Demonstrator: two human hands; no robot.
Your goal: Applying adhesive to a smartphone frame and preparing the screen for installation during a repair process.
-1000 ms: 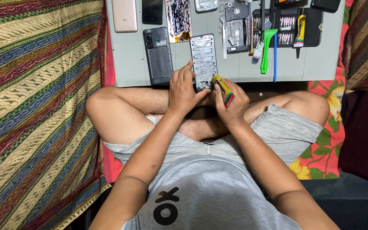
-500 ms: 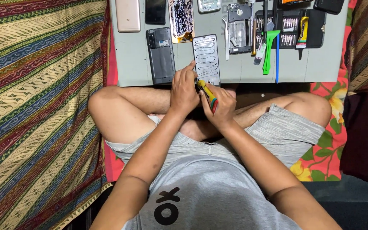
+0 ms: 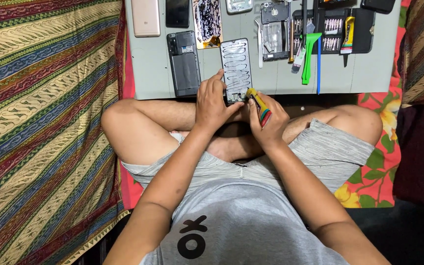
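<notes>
The frame (image 3: 236, 70) lies at the mat's (image 3: 145, 73) near edge, long axis running straight away from the person. Left hand (image 3: 213, 100) pins its near-left corner; right hand (image 3: 267, 118) grips a tube (image 3: 258, 105), tip at its near-right corner.

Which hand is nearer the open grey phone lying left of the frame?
Left. The left hand sits just right of the open grey phone, its fingers on the phone frame. The right hand is farther right, holding a yellow tube.
</notes>
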